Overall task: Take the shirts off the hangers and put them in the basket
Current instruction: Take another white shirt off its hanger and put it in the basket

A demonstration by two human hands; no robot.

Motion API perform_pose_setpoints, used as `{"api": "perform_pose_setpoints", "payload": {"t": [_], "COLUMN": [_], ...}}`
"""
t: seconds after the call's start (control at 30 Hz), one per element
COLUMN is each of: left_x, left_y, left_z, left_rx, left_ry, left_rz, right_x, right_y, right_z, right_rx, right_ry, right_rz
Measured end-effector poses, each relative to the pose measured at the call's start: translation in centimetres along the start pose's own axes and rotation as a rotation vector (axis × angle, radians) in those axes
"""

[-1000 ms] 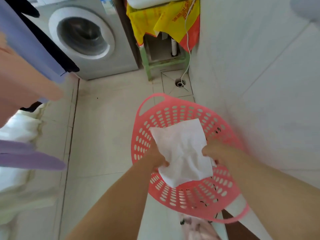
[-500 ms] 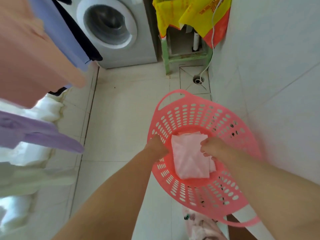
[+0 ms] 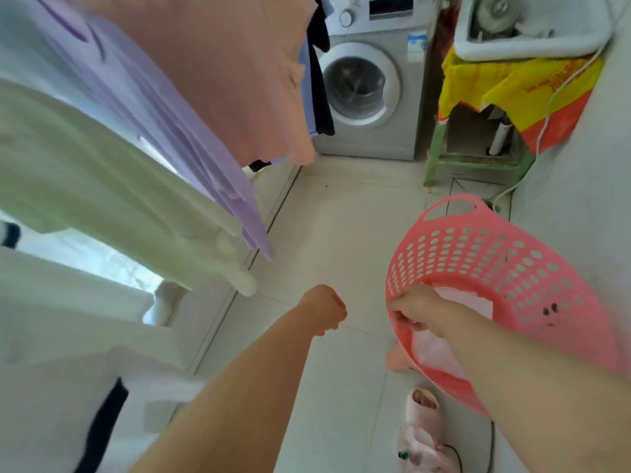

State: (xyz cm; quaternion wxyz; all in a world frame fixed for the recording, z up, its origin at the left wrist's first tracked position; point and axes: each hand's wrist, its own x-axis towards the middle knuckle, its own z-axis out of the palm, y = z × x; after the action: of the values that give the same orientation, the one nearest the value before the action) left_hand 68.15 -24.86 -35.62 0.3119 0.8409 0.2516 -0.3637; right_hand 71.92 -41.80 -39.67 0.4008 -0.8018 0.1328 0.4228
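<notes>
One hand, the right hand (image 3: 415, 310), is now pinching the basket (image 3: 512, 268) rim, tilting it; the left hand (image 3: 324, 308), fisted, has released the white shirt (image 3: 461, 302) inside.

- Washing machine (image 3: 367, 87), silver, front-loading, against far wall.
- Green stool (image 3: 478, 158) right of it, draped with yellow-red cloth (image 3: 522, 87).
- White tub (image 3: 526, 32) on top.
- Pink slipper (image 3: 425, 435) on pale floor tiles (image 3: 341, 233).

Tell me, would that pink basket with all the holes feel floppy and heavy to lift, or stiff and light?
Probably light: the pink basket is thin, perforated plastic holding only one pale garment. It looks fairly stiff, since its rim keeps a round shape while the right hand pinches one edge. It seems to tilt easily from that grip.
</notes>
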Motion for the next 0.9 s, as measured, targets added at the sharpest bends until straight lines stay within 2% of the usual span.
{"api": "perform_pose_setpoints", "payload": {"t": [0.13,0.3,0.57,0.7,0.9], "left_x": [-5.1,-12.0,-20.9,-26.0,-32.7], "left_y": [-4.4,-8.9,-15.4,-17.1,-21.4], "left_z": [-1.4,-3.1,-6.2,-8.9,-14.5], "left_rx": [-0.112,-0.239,-0.279,-0.282,-0.194], "left_ry": [0.024,0.131,0.319,0.476,0.883], "left_rz": [-0.002,0.046,0.185,0.282,0.306], "right_x": [-4.4,-9.9,-19.1,-23.6,-30.2], "right_y": [-2.1,-4.2,-8.6,-12.2,-18.1], "right_z": [4.8,10.2,17.6,20.9,25.8], "right_rx": [-0.015,-0.047,-0.012,0.041,0.053], "right_ry": [0.004,0.094,0.160,0.167,0.122], "right_rz": [-0.080,-0.225,-0.496,-0.676,-0.905]}}
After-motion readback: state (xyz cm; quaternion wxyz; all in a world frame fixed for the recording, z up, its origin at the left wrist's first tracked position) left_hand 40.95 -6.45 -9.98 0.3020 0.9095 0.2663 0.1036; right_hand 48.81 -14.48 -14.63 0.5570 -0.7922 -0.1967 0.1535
